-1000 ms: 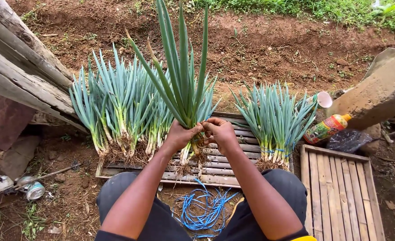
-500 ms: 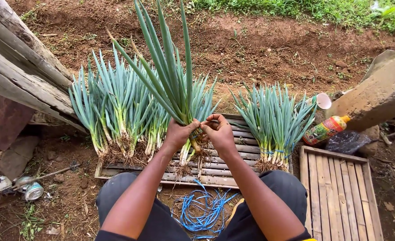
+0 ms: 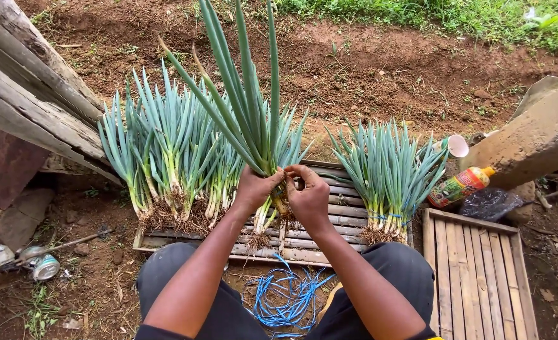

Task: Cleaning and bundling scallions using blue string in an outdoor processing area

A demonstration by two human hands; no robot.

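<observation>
The left hand (image 3: 253,189) is closed around the lower stalks of a bunch of green onions (image 3: 247,113), held upright over the slatted wooden tray (image 3: 348,201). The right hand (image 3: 307,195) is closed on the same bunch just right of the left hand, fingers curled inward at the stalk base; the two hands touch. Compared with half a second ago, the leaves have tilted slightly back toward upright and the right hand has shifted lower on the base. Roots hang below the hands. Standing bundles of onions (image 3: 165,164) remain on the left of the tray, and a tied bundle (image 3: 386,176) remains on the right. A coil of blue string (image 3: 282,299) lies on the ground near the person. A bottle (image 3: 458,187) lies at the right.
</observation>
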